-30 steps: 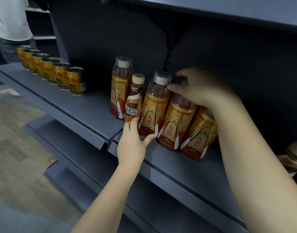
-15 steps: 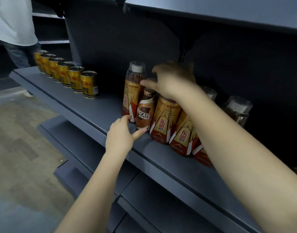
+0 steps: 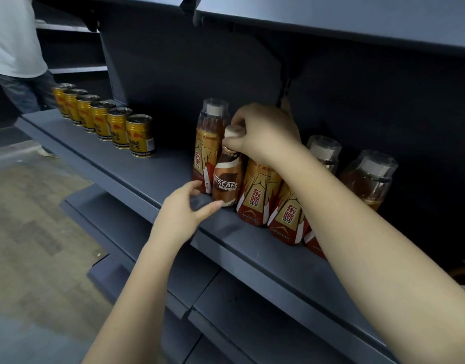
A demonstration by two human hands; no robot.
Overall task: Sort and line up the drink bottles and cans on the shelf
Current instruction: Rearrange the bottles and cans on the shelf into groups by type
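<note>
Our right hand (image 3: 263,132) pinches the cap of the coffee bottle (image 3: 226,177), wedged among energy bottles (image 3: 257,193) on the shelf (image 3: 278,261); left hand (image 3: 184,214) hovers, fingers spread. Sorting step: next, we'd lift it straight out.

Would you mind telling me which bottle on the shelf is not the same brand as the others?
The small brown Nescafe bottle, second from the left, held by its cap in the right hand; shorter than the orange-labelled bottles beside it.

Both forearms are bare, no sleeves in sight. The left hand (image 3: 182,214) and right hand (image 3: 263,132) wear no gloves, rings or watch.
</note>
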